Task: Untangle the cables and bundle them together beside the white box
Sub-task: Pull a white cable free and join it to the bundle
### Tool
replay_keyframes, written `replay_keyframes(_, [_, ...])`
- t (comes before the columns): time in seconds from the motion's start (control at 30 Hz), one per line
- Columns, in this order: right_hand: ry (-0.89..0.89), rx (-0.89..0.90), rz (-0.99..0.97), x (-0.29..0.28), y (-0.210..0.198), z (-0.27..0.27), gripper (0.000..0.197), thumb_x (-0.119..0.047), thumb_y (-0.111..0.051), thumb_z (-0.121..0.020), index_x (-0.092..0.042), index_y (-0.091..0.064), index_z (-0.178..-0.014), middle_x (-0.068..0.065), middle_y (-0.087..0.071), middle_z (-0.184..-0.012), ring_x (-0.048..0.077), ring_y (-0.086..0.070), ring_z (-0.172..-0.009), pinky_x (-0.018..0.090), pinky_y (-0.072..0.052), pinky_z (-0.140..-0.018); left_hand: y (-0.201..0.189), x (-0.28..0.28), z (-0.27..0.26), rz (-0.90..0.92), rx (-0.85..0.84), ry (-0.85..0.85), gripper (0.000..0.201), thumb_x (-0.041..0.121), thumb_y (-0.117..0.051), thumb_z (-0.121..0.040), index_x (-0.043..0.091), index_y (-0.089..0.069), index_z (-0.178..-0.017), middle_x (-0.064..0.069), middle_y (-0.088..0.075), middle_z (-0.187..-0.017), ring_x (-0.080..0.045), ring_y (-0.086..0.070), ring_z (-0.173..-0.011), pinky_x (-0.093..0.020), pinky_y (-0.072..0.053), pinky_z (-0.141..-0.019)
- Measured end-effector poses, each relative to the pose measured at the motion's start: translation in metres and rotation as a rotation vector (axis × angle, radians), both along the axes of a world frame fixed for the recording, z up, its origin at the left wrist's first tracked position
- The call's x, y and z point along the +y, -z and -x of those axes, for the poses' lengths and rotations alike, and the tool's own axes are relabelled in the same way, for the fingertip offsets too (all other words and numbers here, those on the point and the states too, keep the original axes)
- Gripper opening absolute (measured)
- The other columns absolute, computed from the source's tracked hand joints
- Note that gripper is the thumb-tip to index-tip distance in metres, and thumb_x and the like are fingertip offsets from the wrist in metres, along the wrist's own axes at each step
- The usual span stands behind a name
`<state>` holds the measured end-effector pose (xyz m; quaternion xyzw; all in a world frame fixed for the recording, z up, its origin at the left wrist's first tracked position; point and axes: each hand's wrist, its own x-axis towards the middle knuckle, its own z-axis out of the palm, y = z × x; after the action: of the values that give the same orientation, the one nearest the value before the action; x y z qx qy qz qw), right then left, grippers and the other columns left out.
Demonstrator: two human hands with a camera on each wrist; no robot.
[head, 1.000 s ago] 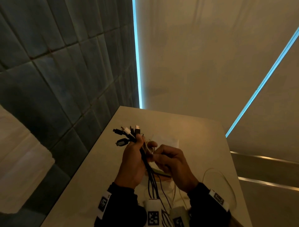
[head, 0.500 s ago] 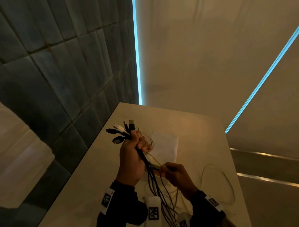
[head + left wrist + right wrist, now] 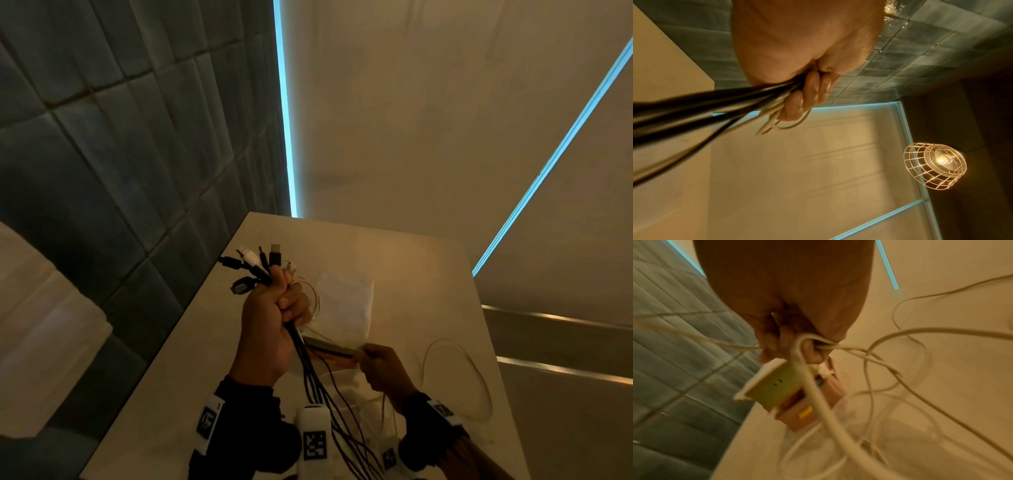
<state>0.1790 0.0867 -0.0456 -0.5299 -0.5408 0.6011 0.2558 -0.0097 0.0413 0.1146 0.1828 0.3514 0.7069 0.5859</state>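
My left hand (image 3: 270,318) is raised over the table and grips a bundle of cables (image 3: 310,373), mostly dark. Their plugs (image 3: 255,262) fan out above the fist. In the left wrist view the curled fingers (image 3: 807,94) hold dark cords and a few white loops (image 3: 777,125). My right hand (image 3: 376,363) is lower and to the right. It pinches a white cable (image 3: 812,344) just over a small green and pink box (image 3: 789,386). A flat white packet (image 3: 346,301) lies on the table behind the hands.
The beige table (image 3: 411,267) has a tiled wall (image 3: 102,171) along its left edge. A loose white cable loop (image 3: 479,377) lies at the table's right side. A wire-cage lamp (image 3: 935,165) hangs overhead.
My right hand has moved down and right, away from the left hand, drawing a white cable with it. The left hand keeps its grip on the bundle.
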Motion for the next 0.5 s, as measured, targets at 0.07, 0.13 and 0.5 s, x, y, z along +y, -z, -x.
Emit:
replay_keyframes(0.07, [0.079,0.101,-0.046,0.005,-0.023,0.003,0.021,-0.008,-0.057,-0.092,-0.002,-0.065,-0.073,0.007,-0.043,-0.054,0.017,-0.037,-0.045,0.026,-0.031,-0.045,0.002,0.002,-0.001,0.056,0.084,-0.007,0.032,0.029,-0.035,-0.102,0.016,-0.043,-0.075,0.008,-0.032,-0.049,-0.005,-0.025,-0.039,-0.022,-0.022,-0.041])
replay_keyframes(0.13, [0.107,0.273,-0.113,0.008,-0.055,0.009,0.017,-0.005,-0.057,-0.091,0.004,-0.065,-0.080,0.009,-0.042,-0.055,0.018,-0.037,-0.048,0.027,-0.031,-0.045,0.006,0.003,-0.004,0.117,0.167,-0.028,0.028,0.029,-0.035,-0.103,0.015,-0.044,-0.080,0.005,-0.037,-0.051,-0.008,-0.028,-0.041,-0.022,-0.023,-0.042])
replay_keyframes(0.5, [-0.248,0.475,-0.178,-0.015,-0.120,0.026,0.012,0.006,-0.055,-0.090,0.012,-0.065,-0.088,-0.007,-0.057,-0.054,0.003,-0.052,-0.049,0.013,-0.042,-0.052,-0.007,0.005,-0.024,0.103,0.060,-0.008,0.031,0.030,-0.037,-0.102,0.012,-0.049,-0.081,-0.004,-0.052,-0.058,-0.017,-0.045,-0.054,-0.031,-0.039,-0.056])
